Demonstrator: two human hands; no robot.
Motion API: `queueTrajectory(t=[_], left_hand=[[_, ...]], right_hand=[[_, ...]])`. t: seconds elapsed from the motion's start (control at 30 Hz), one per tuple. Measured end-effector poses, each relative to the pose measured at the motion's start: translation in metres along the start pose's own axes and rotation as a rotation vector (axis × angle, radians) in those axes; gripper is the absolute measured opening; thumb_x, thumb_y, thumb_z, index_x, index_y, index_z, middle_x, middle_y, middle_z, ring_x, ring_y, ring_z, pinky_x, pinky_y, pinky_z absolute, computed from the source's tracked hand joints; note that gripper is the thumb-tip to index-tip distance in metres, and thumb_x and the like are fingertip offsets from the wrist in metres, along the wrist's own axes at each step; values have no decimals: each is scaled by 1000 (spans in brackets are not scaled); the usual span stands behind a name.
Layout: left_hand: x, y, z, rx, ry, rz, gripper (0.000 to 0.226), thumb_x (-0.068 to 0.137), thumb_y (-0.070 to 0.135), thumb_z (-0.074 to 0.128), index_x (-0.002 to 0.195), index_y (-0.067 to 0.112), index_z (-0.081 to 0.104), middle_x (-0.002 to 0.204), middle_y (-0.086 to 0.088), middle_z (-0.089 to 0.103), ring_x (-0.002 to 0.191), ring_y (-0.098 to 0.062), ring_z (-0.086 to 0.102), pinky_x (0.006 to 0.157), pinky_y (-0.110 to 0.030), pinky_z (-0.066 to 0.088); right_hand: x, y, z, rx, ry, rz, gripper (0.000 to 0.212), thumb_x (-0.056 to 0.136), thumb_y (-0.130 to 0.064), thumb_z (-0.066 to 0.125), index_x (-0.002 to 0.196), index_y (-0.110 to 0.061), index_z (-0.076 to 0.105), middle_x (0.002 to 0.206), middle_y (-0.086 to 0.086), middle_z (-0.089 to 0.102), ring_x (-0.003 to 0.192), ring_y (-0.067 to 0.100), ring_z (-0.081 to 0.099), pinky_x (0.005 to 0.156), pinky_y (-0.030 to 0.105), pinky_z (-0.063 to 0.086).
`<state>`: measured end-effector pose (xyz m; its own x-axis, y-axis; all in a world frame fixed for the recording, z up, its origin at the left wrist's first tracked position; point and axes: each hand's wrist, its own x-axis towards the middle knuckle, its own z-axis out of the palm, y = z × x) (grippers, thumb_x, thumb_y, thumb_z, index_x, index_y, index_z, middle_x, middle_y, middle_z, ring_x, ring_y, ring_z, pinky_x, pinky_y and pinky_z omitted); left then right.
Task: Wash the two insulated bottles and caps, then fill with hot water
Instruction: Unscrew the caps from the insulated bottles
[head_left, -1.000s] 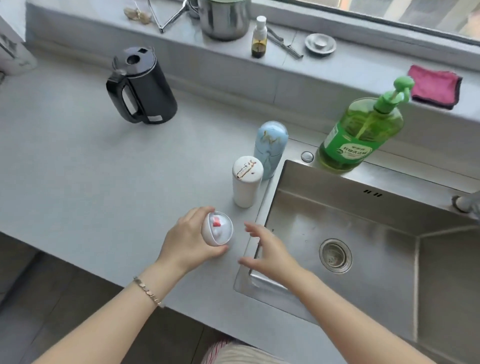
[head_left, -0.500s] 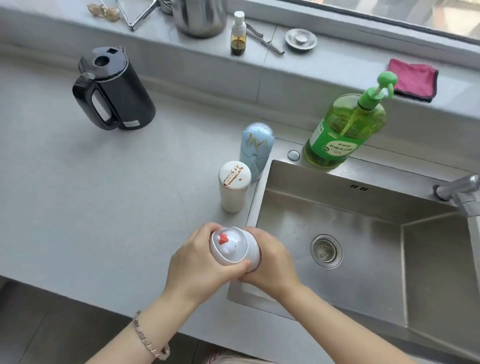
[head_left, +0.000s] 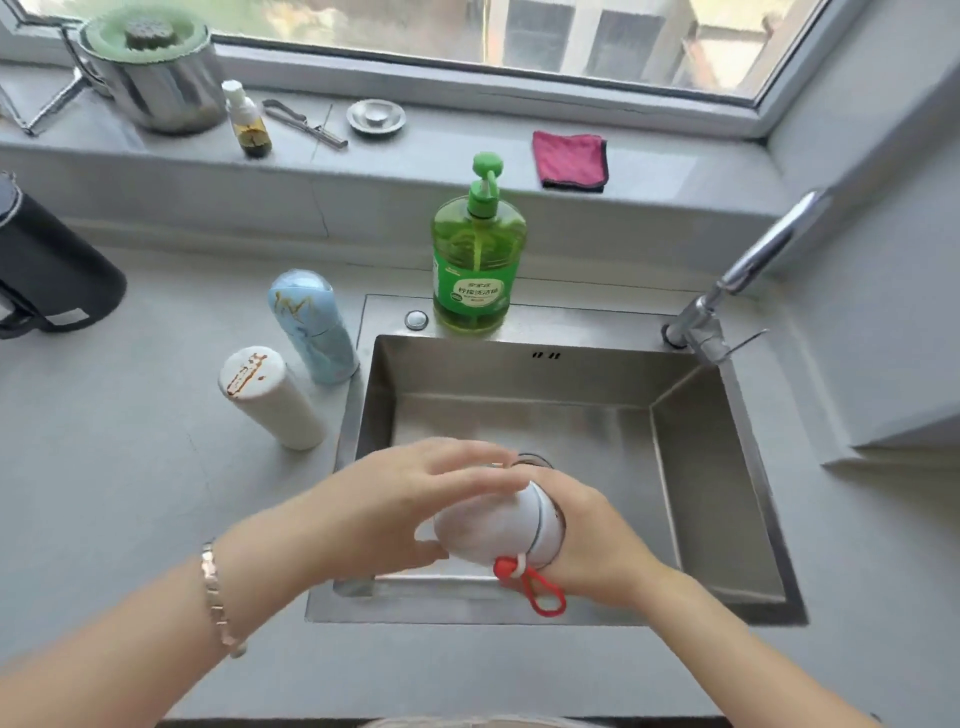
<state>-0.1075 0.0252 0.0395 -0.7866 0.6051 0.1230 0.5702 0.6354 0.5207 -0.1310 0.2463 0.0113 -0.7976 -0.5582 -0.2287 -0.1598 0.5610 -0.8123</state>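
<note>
Sink (head_left: 701, 467) below, left hand (head_left: 395, 504) clasps cap (head_left: 483, 525), right hand (head_left: 597, 545) grips bottle (head_left: 549, 543) (red loop (head_left: 540, 592))

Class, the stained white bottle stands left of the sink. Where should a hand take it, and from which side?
Take the white bottle round its middle, fingers coming from its left or front. It is a plain upright cylinder; the blue bottle stands close behind, the sink rim to its right.

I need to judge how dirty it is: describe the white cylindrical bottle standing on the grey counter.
The white cylindrical bottle looks matte and smooth, with brown streaks across its flat top. It stands on the grey counter, left of the steel sink, just in front of the light blue bottle. Nothing else touches it.
</note>
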Motion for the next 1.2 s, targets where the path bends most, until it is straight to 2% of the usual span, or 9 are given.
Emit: queueTrajectory(t=[0.07, 0.13, 0.23, 0.3, 0.37, 0.57, 0.73, 0.87, 1.2], left_hand=[[15, 14, 6, -12, 22, 33, 69, 62, 18, 65, 126, 33, 44, 126, 15, 45, 99, -8, 55, 72, -15, 46], [23, 25, 13, -18, 31, -13, 60, 60, 35, 58, 119, 32, 47, 115, 18, 48, 85, -6, 56, 62, -15, 46], [24, 44, 24, -175, 154, -334, 63, 53, 38, 73, 108, 46, 42, 103, 22, 51, 80, -1, 54, 64, -17, 47], [20, 58, 36, -431, 309, -599, 63, 53, 22, 83, 99, 41, 45, 96, 15, 54, 75, 1, 56, 63, -12, 45], [13, 64, 51, -619, 463, -813, 59, 54, 7, 85, 94, 32, 48, 93, 4, 56, 67, -1, 58, 58, -10, 45], [-29, 29, 72, -557, 524, -1148, 58, 52, 12, 84, 87, 35, 44, 104, -7, 52, 77, -16, 61, 58, -17, 43], [-55, 6, 69, -527, 470, -1280, 56, 58, 6, 79, 90, 33, 42, 106, -4, 48, 81, -16, 59, 56, -17, 40], [-77, -1, 71, -579, 427, -1356, 54, 58, 8, 78, 94, 26, 42, 86, -1, 62, 75, -19, 61, 59, -28, 45], [-136, -28, 65, -427, 388, -1476, 55, 59, 16, 76, 100, 29, 42, 87, 6, 62, 78, -16, 62, 68, -35, 51]], right_hand=[[-12, 4, -13, 13, -40, -29, 64, 55, -29, 84, 105, -52, 52, 104, -25, 59, 95, 1, 57, 77, 19, 50], [-20, 12, -23, 28, -62, -42, 69, 53, -23, 84, 101, -57, 48, 105, -29, 54, 94, -1, 55, 74, 14, 47], [-27, 24, -29, 25, -16, -3, 72, 49, -21, 82, 100, -58, 46, 108, -28, 52, 97, 1, 55, 78, 20, 49], [-28, 35, -31, -40, 51, 68, 69, 49, -24, 79, 100, -51, 41, 105, -24, 52, 97, 5, 53, 78, 28, 49], [-27, 47, -33, -202, 50, 162, 66, 54, -31, 78, 102, -46, 35, 98, -22, 49, 97, 9, 49, 75, 26, 43], [-7, 72, -28, -726, -144, 287, 62, 62, -40, 67, 115, -25, 40, 108, -7, 55, 98, 21, 50, 71, 28, 31], [12, 66, -21, -1015, -316, 341, 60, 67, -45, 69, 113, -20, 39, 112, -1, 56, 105, 24, 51, 73, 30, 31], [31, 54, -12, -1165, -388, 375, 61, 69, -46, 69, 117, -19, 41, 114, -1, 57, 106, 23, 53, 76, 30, 33], [40, 45, -4, -1317, -464, 492, 62, 70, -45, 69, 122, -22, 45, 120, -4, 55, 110, 17, 55, 82, 26, 38]])
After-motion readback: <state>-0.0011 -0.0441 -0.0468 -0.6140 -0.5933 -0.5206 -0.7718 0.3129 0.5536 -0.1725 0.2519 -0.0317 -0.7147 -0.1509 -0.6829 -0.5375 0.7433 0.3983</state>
